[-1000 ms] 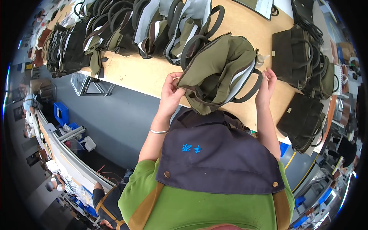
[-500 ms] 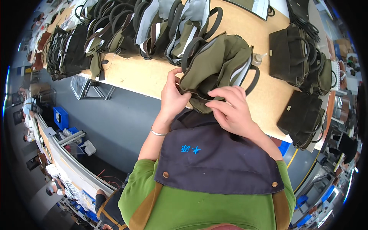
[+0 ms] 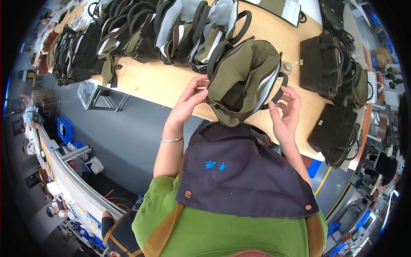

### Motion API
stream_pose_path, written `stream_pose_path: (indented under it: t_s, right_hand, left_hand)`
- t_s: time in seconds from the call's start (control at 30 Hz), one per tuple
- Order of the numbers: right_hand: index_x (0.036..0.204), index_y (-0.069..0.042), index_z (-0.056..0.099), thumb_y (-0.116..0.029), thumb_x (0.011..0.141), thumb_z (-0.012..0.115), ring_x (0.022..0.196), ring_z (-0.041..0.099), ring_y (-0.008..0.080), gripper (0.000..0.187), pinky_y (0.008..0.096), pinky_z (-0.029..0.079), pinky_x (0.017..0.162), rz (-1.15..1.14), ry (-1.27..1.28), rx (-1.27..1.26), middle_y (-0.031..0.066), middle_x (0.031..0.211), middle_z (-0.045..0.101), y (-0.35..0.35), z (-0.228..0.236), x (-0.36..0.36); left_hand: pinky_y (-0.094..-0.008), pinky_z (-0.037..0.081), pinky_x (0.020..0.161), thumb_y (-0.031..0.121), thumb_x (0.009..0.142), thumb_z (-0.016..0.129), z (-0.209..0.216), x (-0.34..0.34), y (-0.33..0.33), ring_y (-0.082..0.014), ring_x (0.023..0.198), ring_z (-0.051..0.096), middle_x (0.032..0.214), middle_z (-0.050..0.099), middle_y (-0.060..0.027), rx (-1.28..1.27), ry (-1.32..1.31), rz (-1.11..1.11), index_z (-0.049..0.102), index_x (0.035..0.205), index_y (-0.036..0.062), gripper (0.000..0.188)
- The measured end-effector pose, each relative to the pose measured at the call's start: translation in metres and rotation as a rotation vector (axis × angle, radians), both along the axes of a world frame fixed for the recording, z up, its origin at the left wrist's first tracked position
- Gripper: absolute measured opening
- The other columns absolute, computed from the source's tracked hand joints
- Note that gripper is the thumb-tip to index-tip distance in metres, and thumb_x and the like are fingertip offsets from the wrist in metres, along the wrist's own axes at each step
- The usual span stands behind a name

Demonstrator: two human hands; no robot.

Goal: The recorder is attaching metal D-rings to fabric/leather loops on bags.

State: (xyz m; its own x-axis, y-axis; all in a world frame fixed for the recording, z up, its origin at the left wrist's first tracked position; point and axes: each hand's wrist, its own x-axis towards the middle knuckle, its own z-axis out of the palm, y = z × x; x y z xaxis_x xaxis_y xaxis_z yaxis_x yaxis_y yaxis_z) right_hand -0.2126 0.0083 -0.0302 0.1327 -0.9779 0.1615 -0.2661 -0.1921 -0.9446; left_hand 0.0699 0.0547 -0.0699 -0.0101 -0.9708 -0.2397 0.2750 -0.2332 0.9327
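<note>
An olive-green fabric handbag (image 3: 239, 81) with a pale lining stands at the table's near edge, its mouth gaping toward me. At its left side, my left hand (image 3: 188, 99) has thumb and fingers against the bag's edge. My right hand (image 3: 287, 112) is at the bag's right side, thumb and curled fingertips around the dark loop handle (image 3: 279, 92). Its other dark handle (image 3: 216, 55) rises at the upper left. A dark zip edge (image 3: 227, 112) runs along the near rim. The bag's inner bottom is in shadow.
Several similar unfinished bags (image 3: 177, 40) line the far side of the wooden table (image 3: 150, 88). Dark finished-looking bags (image 3: 321, 64) stand at the right, with another dark bag (image 3: 335, 135) nearer. A small clear bottle (image 3: 287, 67) sits just beyond my bag's handle.
My right hand has left the bag's near rim and moved right to the handle. My left hand has shifted from the rim to the bag's left side. The bag's mouth has turned slightly.
</note>
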Motion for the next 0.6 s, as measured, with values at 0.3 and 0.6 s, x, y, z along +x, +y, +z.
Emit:
stream_pose_path:
  t_s: [0.3,0.6]
  right_hand:
    - [0.13,-0.008,0.051,0.007,0.087,0.062,0.098,0.052,0.0097,0.047,0.0263,0.046,0.085,0.222,-0.111,0.124,0.0036,0.114,0.053,-0.014,0.006,0.014]
    - [0.144,-0.005,0.041,0.005,0.094,0.055,0.106,0.055,0.0106,0.053,0.0248,0.046,0.09,0.546,-0.304,0.394,0.005,0.121,0.052,0.004,0.043,0.03]
  left_hand:
    - [-0.0296,0.047,0.089,0.022,0.093,0.063,0.001,-0.007,-0.005,-0.0156,0.104,0.052,0.124,0.049,-0.0076,-0.005,0.007,0.002,0.044,0.137,0.006,0.05]
    - [-0.0256,0.049,0.086,-0.014,0.081,0.059,0.003,-0.027,-0.019,-0.0131,0.101,0.06,0.124,0.053,-0.0075,-0.193,-0.407,0.083,0.044,0.136,0.0021,0.059]
